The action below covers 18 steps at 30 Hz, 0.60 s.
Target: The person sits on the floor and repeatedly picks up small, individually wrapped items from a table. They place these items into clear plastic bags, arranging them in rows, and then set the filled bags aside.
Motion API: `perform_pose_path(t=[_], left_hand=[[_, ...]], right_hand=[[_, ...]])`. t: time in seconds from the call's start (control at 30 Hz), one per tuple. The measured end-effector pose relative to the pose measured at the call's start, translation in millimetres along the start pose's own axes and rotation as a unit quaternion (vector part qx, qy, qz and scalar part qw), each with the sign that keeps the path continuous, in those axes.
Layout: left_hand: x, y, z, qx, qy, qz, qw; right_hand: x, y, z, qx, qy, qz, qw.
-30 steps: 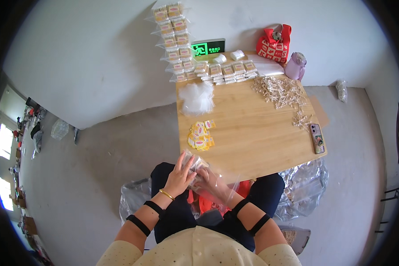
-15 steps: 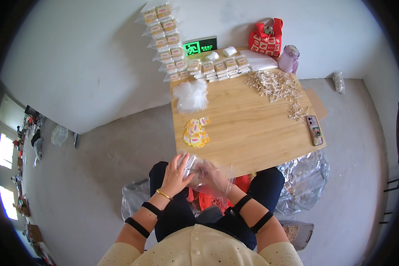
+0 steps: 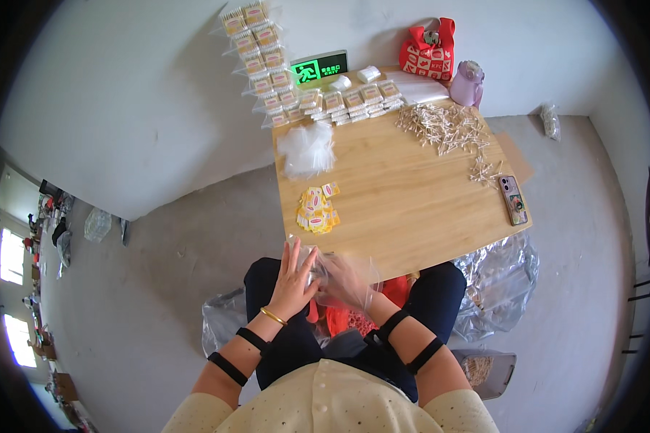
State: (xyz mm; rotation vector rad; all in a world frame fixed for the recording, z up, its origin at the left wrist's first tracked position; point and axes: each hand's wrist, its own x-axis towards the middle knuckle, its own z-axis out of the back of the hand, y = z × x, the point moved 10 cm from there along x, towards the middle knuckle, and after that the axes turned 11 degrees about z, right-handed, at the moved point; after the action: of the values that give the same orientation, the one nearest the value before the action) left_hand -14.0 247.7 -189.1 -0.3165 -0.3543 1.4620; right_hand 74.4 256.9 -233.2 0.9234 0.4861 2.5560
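A clear plastic bag [image 3: 360, 268] is between my hands, just off the near edge of the table and above my lap. My left hand [image 3: 294, 280] grips its left end, fingers stretched along the outside and thumb toward the middle. My right hand [image 3: 345, 278] reaches into the bag and shows blurred through the film. Its fingertips are hidden by plastic glare, so whatever they may hold cannot be made out. Just beyond my left hand, a pile of small yellow-and-white cards [image 3: 315, 211] lies on the wooden table [image 3: 404, 202].
Empty clear bags [image 3: 307, 149] lie at the table's left; stacked cotton swab packs [image 3: 354, 105] line the back. Loose cotton swabs [image 3: 444, 128] spread at right, near a phone [image 3: 513, 200] and a lilac jug [image 3: 468, 85]. A red bag [image 3: 427, 54] stands behind. Below right sits a grey bin [image 3: 495, 375].
My left hand has shifted slightly, its fingers straighter along the bag. The right hand remains inside the bag. The whole view has tilted a little.
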Motion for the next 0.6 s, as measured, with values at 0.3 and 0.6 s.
perform_pose_path(t=[0.3,0.6], left_hand=[[1.2,0.2,-7.2,0.034,0.006,-0.005,0.999],[7.5,3.7,-3.9,0.011,0.047,-0.006,0.999]], right_hand=[[-8.0,-9.7,-20.6,-0.016,0.073,-0.053,0.996],[-7.2,-19.5,-17.5,0.021,0.175,-0.128,0.976]])
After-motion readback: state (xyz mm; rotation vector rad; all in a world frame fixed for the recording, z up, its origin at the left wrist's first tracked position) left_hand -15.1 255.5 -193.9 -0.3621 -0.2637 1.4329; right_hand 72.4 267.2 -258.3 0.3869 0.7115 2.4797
